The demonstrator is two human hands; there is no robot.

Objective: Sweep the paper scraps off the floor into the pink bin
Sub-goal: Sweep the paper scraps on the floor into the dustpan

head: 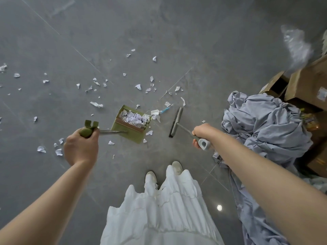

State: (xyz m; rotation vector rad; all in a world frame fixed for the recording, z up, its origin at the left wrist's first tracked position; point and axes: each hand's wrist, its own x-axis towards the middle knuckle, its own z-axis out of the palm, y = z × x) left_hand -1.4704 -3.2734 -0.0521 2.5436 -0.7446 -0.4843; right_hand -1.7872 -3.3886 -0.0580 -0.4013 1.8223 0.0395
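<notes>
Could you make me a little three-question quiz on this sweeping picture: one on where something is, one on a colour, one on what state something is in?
1. Where is the heap of grey cloth?
A. right of the broom
B. left of the dustpan
C. inside the dustpan

2. What colour is the dustpan?
A. red
B. olive green
C. black

3. The dustpan is:
A. empty
B. upside down
C. holding paper scraps

Answers: 1 A, the cloth lies beyond the broom held by the right hand. 2 B, its tray and the handle in the left hand are green. 3 C, white paper scraps lie inside.
</notes>
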